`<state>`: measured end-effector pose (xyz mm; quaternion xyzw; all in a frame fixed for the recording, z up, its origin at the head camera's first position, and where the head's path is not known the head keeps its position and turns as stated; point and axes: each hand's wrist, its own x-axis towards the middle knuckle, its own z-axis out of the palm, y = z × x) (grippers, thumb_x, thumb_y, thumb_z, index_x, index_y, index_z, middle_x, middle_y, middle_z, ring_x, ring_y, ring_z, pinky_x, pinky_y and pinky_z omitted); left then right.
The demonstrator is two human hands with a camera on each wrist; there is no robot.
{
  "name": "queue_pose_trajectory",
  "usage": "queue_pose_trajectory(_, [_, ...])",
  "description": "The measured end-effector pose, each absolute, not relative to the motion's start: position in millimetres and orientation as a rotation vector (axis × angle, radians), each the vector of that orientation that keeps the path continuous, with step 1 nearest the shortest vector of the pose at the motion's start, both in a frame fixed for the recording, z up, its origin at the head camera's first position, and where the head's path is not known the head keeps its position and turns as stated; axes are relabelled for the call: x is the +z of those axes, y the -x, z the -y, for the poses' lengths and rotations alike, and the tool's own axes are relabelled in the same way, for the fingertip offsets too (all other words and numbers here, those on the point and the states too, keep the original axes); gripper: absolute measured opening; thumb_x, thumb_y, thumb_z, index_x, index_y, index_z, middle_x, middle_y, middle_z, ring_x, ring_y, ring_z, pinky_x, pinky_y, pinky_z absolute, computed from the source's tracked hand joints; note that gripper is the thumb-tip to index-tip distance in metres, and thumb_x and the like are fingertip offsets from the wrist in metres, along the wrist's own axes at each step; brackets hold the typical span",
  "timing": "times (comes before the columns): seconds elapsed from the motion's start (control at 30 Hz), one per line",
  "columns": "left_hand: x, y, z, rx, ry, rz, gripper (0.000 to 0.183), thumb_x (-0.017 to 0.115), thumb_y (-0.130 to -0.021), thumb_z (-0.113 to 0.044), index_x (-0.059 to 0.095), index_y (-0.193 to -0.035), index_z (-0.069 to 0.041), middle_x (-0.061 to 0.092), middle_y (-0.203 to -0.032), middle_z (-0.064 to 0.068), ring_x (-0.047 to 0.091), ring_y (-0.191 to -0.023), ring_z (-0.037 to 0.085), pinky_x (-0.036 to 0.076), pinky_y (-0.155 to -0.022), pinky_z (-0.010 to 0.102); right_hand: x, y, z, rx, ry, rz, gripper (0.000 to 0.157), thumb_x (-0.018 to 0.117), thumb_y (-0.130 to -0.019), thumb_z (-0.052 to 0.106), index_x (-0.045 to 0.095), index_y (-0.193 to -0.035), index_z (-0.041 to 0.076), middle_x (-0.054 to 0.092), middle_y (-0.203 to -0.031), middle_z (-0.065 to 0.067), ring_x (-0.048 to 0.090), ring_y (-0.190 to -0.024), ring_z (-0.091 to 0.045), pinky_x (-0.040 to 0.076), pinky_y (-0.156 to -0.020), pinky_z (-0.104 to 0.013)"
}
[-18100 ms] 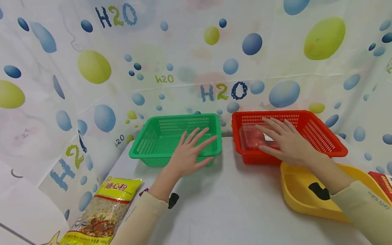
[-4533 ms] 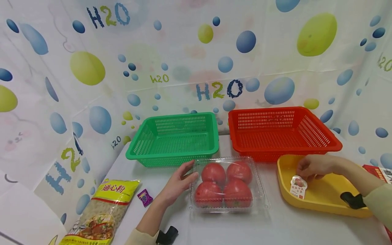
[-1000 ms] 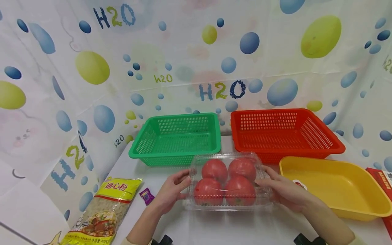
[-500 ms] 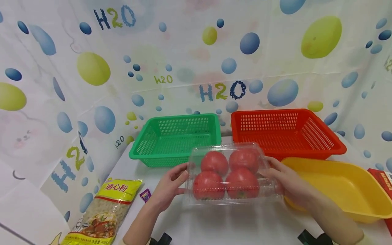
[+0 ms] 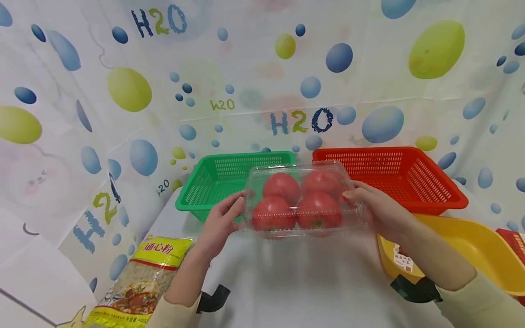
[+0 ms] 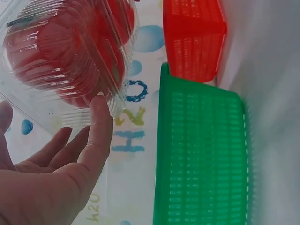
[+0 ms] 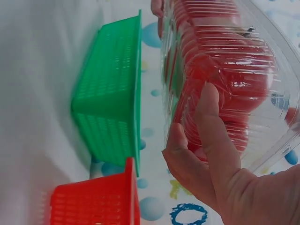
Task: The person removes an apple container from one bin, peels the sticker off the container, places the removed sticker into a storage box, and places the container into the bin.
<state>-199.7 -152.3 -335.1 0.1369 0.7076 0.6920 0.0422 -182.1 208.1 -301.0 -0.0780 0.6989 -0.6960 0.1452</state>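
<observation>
A clear plastic clamshell box (image 5: 299,231) of red tomatoes (image 5: 317,210) is raised above the table in the head view, slightly tilted. Its far edge overlaps the green basket (image 5: 193,193) and the gap beside the red basket (image 5: 445,191). My left hand (image 5: 219,223) grips the box's left end, thumb on the near side. At the right end my right hand (image 5: 381,212) holds it, thumb on top. Both wrist views show fingers (image 6: 96,136) against the ribbed plastic and the box hanging clear of both baskets.
A yellow tray (image 5: 467,232) stands at the right, below my right forearm, with a small printed label (image 5: 403,258) at its left end. A bag of pasta (image 5: 143,278) lies at the left. A red packet (image 5: 512,243) shows at the right edge.
The tomato box came out of the red basket. The label my right hand held is now in the yellow tray. During the last second both hands lifted the box up and away from me.
</observation>
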Motion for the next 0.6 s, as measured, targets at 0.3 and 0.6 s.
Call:
queue_pose_trajectory(0.3, [-342,205,167,2.248,-0.240,-2.163,0.046,0.048,-0.108,-0.032,0.051,-0.144,-0.004,0.055,-0.135,0.013,0.060,-0.118,0.027,0.058,-0.087,0.037,-281,208,-186,-2.090,0.202,-1.906,0.059,0.065,-0.097,0.025,0.034,-0.147,0.020,0.039,-0.146,-0.008,0.041,-0.131,-0.031,0.049,-0.099,-0.045])
queue_pose_trajectory(0.6, [-365,210,192,2.305,-0.015,-2.192,0.043,0.053,-0.107,-0.029,0.051,-0.135,0.002,0.062,-0.127,0.017,0.065,-0.114,0.030,0.058,-0.087,0.035,-269,240,-174,-2.118,0.145,-1.862,0.056,0.067,-0.097,0.028,0.035,-0.143,0.022,0.041,-0.145,-0.007,0.042,-0.131,-0.031,0.052,-0.096,-0.043])
